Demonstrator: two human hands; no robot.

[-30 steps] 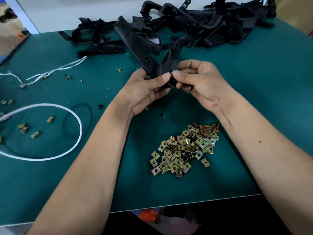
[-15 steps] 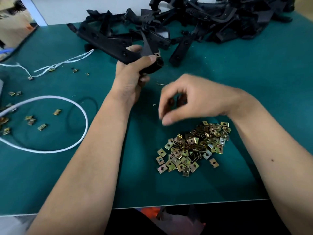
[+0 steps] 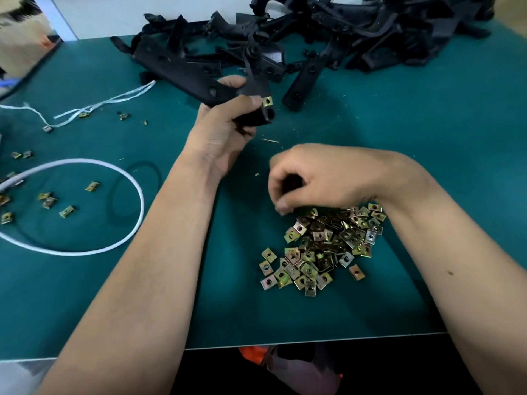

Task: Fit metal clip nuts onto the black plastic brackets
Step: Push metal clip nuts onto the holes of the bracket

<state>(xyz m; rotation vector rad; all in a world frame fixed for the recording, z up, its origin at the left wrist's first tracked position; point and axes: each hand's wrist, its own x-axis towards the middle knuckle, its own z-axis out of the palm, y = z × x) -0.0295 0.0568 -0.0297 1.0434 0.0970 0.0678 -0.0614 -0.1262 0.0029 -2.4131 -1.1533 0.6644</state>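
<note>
Teal table mat (image 3: 427, 166), white cord loop (image 3: 125, 178), white string (image 3: 114, 98), cardboard box (image 3: 20, 38)

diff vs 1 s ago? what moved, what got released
Right hand let go of the bracket and dropped toward the person onto the clip nut pile, fingers curled at its far edge. Left hand keeps gripping the bracket, now bearing a fitted clip nut. Pile and white cord unchanged.

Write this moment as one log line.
left hand: holds bracket, clip nut fitted | right hand: fingers curled over nut pile
</note>
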